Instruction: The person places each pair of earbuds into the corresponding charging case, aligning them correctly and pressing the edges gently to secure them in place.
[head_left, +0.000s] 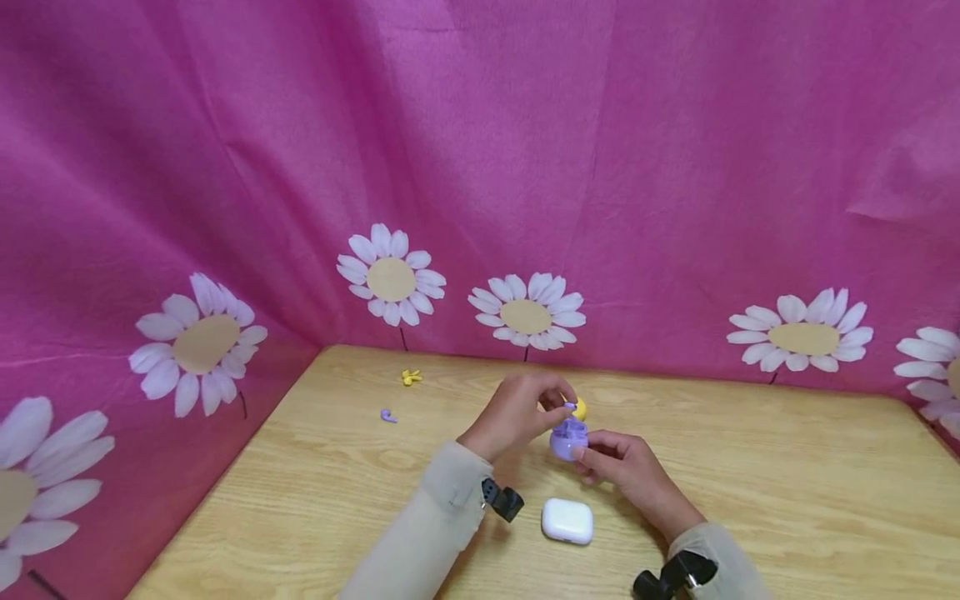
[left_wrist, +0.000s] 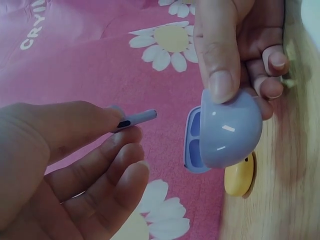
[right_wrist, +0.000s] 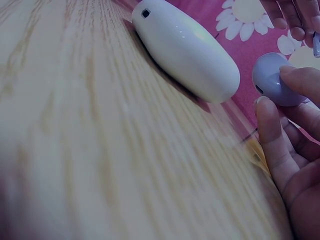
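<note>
Sleeve (head_left: 412, 537) low, aim the earbud (left_wrist: 142, 117) your left hand (head_left: 517, 414) pinches squarely at the case (left_wrist: 232, 132) your right hand (head_left: 633, 475) grips, inside the bench's (head_left: 712, 433) far edge.

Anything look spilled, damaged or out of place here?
Nothing looks spilled or damaged. Slightly out of place: a purple earbud, loose on the table apart from the purple case, and yellow earbuds behind that earbud.

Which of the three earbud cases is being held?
The purple case, gripped by the right hand with its lid open. The white case and the yellow case rest on the table, held by neither hand.
</note>
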